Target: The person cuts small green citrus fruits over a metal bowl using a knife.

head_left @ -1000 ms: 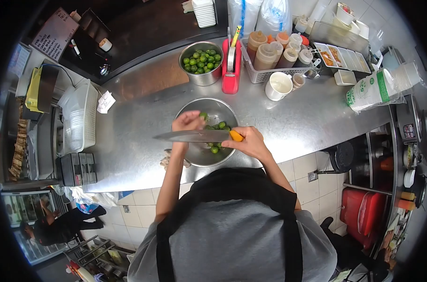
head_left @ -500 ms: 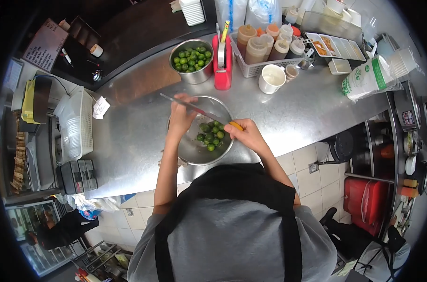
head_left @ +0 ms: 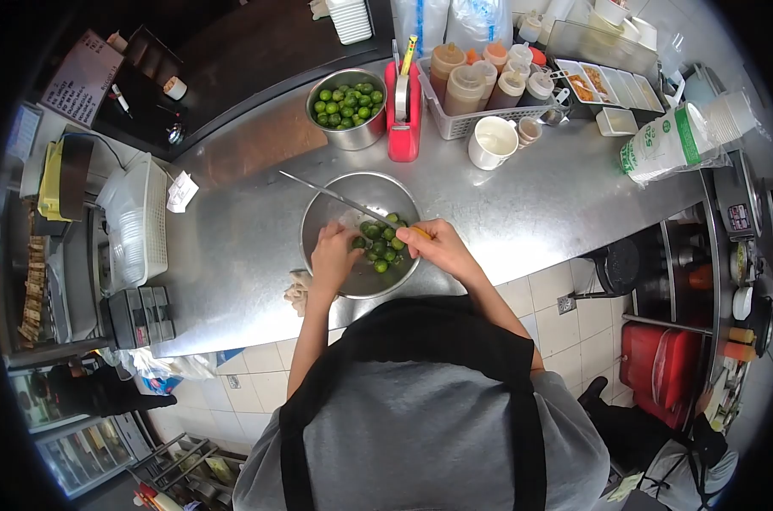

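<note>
The limes (head_left: 380, 247) lie in the bowl (head_left: 317, 223), just right of the left hand (head_left: 331, 262), its fingers half bent; their hold, I cannot tell. The right hand (head_left: 442, 249) grips the knife (head_left: 340, 199), blade slanting far-left above the bowl.

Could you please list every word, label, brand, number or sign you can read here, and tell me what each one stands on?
"520", on the green-and-white cup pack; its other green print is unclear.
Too small or blurred to read:
handwriting on the whiteboard;
marks on the paper slip;
blue print on the plastic bags;
the label on the grey appliance.
</note>
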Tool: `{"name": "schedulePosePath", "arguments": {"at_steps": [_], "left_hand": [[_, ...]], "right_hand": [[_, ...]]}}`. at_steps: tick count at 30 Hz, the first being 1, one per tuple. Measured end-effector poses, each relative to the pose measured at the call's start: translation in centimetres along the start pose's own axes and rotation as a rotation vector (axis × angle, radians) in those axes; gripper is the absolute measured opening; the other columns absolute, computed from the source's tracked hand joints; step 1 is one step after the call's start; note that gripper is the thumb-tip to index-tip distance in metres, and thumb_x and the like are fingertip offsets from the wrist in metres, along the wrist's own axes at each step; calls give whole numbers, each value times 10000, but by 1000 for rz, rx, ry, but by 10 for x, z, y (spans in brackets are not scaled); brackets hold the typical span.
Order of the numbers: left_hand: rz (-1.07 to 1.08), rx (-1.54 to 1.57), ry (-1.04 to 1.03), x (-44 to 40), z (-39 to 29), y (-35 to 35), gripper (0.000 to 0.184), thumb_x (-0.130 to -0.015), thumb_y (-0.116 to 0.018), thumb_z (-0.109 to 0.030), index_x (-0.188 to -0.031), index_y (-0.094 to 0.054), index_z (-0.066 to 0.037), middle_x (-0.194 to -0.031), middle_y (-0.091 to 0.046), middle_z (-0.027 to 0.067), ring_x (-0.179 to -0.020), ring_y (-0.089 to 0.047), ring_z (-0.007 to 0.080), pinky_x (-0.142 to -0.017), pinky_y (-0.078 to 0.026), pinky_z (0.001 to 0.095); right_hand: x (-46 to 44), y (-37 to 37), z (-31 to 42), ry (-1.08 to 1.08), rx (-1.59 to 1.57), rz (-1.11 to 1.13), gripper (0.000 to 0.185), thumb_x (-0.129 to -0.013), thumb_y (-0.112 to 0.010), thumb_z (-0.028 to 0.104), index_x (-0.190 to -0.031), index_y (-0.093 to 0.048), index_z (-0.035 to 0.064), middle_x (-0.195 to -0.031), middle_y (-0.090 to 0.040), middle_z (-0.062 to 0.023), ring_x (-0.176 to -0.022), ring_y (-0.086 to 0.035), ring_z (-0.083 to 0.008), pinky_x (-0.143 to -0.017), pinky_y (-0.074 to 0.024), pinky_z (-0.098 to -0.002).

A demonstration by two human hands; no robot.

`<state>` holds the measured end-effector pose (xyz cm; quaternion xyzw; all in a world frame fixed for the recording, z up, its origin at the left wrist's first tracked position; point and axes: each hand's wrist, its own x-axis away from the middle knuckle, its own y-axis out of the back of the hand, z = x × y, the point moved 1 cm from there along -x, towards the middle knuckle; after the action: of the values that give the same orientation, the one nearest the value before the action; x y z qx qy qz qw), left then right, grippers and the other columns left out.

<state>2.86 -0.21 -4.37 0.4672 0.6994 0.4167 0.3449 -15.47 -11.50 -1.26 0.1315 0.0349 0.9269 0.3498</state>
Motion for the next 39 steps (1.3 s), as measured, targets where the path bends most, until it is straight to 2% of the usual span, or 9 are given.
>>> {"name": "schedulePosePath", "arguments": {"at_steps": [3,4,7,10,25,28,32,35,39], "left_hand": [[77,829,272,1,10,12,251,-719,-700,-63,-965,-651,-70,-983,-608,61,-836,-610,171,-657,-505,302],[111,1116,351,4,8,18,239,-767,-677,-53,-995,-621,-4,-1000,-620,66,-777,-623,135,-633,-508,262],[96,1398,478,12,2,26,279,-786,-658,-64,-1041,-586,24,-1021,-608,82,-831,-613,146,-699,-510,262],[49,1640,502,20,-2,21,323,-809,-633,-86,-1101,-546,20,-1045,-599,92,-897,-598,149,-773,-495,260],[-79,1554,393,26,-26,24,324,-810,-618,-70,-1103,-520,29,-1067,-569,102,-961,-557,143,-862,-443,261],[-156,1488,382,27,-30,28,318,-779,-622,-14,-1081,-533,33,-999,-587,96,-914,-570,144,-835,-448,254],[-279,1349,383,25,-36,31,296,-727,-630,85,-1010,-569,26,-857,-611,72,-799,-592,139,-781,-462,241],[-283,1483,342,26,-25,18,280,-710,-626,130,-961,-587,11,-840,-627,73,-773,-601,136,-766,-468,236],[-344,1503,341,24,-39,22,262,-727,-619,139,-953,-583,13,-944,-635,109,-858,-607,144,-799,-471,249]], "right_hand": [[-2,0,-3,-27,18,-41,595,-736,-599,607,-561,-604,38,-494,-538,-47,-484,-532,-149,-492,-404,-277],[-2,-1,-3,-43,31,-55,599,-726,-603,615,-571,-610,36,-494,-541,-59,-484,-544,-167,-497,-412,-286],[4,-8,10,82,316,-125,505,-718,-675,513,-596,-584,32,-473,-486,-56,-444,-482,-168,-458,-363,-305],[9,-18,16,242,498,-150,531,-624,-725,547,-622,-595,32,-497,-518,-107,-473,-539,-256,-469,-391,-355],[9,-28,22,506,547,-264,555,-546,-777,518,-598,-539,19,-555,-549,-122,-491,-552,-282,-466,-404,-362],[10,-31,21,437,538,-251,620,-566,-724,605,-587,-545,12,-558,-568,-130,-503,-577,-280,-484,-437,-370],[9,-37,16,220,381,-117,617,-647,-680,603,-587,-550,3,-517,-537,-115,-478,-545,-250,-494,-427,-347],[5,-42,5,100,73,16,609,-733,-620,590,-573,-544,7,-483,-503,-65,-455,-495,-177,-476,-393,-299],[3,-42,-1,7,-269,199,602,-828,-525,569,-548,-525,35,-472,-449,-6,-447,-407,-88,-438,-314,-242]]}}
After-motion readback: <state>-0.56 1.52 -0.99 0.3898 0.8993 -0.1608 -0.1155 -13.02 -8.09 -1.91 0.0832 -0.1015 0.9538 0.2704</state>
